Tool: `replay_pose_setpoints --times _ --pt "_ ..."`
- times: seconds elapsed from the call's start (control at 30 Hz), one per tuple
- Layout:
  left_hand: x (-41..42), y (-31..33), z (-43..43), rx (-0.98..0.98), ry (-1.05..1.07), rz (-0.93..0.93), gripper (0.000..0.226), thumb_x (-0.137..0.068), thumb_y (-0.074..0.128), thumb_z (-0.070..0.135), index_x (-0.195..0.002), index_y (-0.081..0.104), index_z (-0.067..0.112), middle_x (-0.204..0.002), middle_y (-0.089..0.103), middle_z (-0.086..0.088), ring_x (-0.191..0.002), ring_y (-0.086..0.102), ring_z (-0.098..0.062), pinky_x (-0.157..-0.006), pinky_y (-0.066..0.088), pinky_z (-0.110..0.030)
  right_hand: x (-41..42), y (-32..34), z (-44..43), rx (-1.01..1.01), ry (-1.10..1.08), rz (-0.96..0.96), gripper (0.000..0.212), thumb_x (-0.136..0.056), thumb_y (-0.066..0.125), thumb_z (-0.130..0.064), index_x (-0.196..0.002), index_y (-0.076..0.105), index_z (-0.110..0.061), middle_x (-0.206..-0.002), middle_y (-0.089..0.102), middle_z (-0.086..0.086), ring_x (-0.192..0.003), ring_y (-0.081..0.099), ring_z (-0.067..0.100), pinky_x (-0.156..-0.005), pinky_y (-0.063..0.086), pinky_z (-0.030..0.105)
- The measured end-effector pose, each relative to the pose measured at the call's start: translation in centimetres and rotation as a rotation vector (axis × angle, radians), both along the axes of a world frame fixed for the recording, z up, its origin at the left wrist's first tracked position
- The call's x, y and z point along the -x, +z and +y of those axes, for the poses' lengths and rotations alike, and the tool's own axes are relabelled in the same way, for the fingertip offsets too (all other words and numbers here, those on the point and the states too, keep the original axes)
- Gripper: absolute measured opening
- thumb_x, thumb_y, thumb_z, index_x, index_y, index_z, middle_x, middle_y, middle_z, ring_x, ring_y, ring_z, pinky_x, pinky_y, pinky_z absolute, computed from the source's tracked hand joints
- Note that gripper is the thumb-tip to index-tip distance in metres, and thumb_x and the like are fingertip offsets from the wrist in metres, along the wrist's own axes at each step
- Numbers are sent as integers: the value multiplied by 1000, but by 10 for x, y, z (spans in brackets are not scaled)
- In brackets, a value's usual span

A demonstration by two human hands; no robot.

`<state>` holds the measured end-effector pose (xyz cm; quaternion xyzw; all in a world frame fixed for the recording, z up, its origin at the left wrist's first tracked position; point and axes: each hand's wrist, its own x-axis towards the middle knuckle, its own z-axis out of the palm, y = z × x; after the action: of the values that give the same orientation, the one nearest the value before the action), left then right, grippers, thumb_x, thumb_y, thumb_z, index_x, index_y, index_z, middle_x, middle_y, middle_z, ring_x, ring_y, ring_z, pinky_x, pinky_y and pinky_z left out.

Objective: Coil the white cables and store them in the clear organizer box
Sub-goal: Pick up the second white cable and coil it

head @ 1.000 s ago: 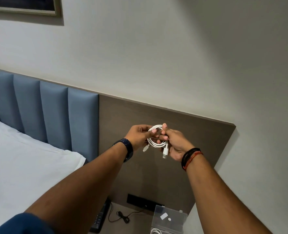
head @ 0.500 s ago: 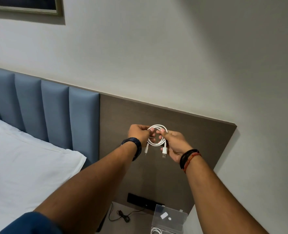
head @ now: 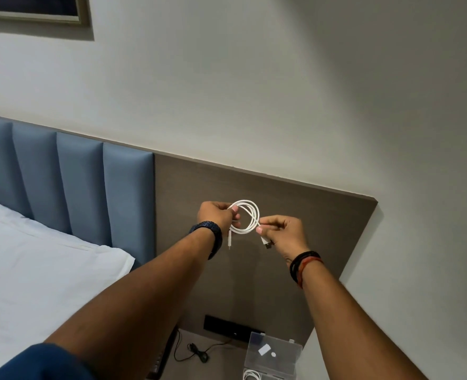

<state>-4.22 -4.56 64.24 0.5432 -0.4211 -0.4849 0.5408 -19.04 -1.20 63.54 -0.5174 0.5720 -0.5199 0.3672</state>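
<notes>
Wall panel [head: 323, 242]: brown board behind my raised arms; I work in the air in front of it, with no surface under the cable.
Clear organizer box [head: 272, 357]: on the bedside surface at the bottom edge of view, well below my hands, lid standing open. A white coil [head: 251, 376] already lies inside, cut off by the frame edge.
Left hand [head: 217, 216]: closed, pinching the left side of the loops between thumb and fingers.
Right hand [head: 280, 231]: closed, pinching the strand where it leaves the loops at lower right.
White cable [head: 247, 216]: wound into a few round loops held between my two hands.
USB plug [head: 266, 243]: hangs free just below my right fingertips.
Small plug [head: 229, 240]: dangles straight down under my left hand.
Step in hand, as I judge it: the coil is formed; the loose ends are not yet secured.
Procedure: I keep the left pinch firm so the loops stay stacked. I wrap or tuck the right tail around the bundle without pulling hard, which would shrink the loops. I keep the coil small enough for a box compartment.
Risk: springy loops may open if either pinch relaxes before the coil is in the box.
</notes>
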Motion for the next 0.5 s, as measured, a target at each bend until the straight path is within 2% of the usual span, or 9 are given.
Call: replay_pose_setpoints --times 0.07,0.17,0.23,0.3,0.37,0.43,0.5 --pt "2 1 2 -16 -37 47 11 -88 60 10 -95 66 3 -64 63 -5 -39 58 -9 -46 55 -25 -5 -4 -4 49 -130 99 12 -72 76 0 -76 74 -11 -68 70 1 -58 63 6 -58 52 20" --pt "6 4 6 -34 -74 102 13 -89 58 9 -97 64 0 -63 60 -7 -41 55 -12 -41 53 -23 -10 -6 -8 87 -271 93 16 -73 76 -5 -65 73 -18 -65 70 0 -56 62 10 -58 51 22" --pt "8 3 5 -35 -85 99 13 -89 58 9 -97 64 0 -62 60 -7 -40 56 -12 -42 54 -25 -12 -5 -12 42 -282 -11 18 -76 73 -2 -66 72 -17 -69 71 6 -60 64 15 -65 55 28" --pt "10 1 2 -12 -68 60 16 -88 60 10 -96 66 -2 -63 63 -8 -40 59 -13 -47 57 -28 -15 -2 -12 -36 -214 -219 16 -79 67 5 -71 71 -9 -74 70 13 -67 65 21 -70 57 32" --pt "10 -3 -1 17 -13 -35 15 -86 64 13 -92 71 2 -67 69 -9 -50 66 -19 -56 60 -35 -17 1 -11 -98 -147 -415 20 -78 62 11 -67 67 -4 -65 68 12 -63 65 21 -60 58 28" --pt "11 -6 -3 53 52 -151 12 -83 67 19 -80 73 8 -70 72 -10 -59 70 -23 -64 61 -41 -17 3 -8 -141 -115 -539 21 -76 58 9 -61 63 -4 -55 65 8 -56 63 19 -51 57 25" --pt "12 -7 -3 75 85 -215 15 -81 68 22 -70 72 13 -69 73 -10 -61 70 -23 -64 61 -42 -15 4 -6 -144 -74 -567 16 -76 64 0 -61 63 -6 -56 66 6 -57 64 18 -54 57 26"
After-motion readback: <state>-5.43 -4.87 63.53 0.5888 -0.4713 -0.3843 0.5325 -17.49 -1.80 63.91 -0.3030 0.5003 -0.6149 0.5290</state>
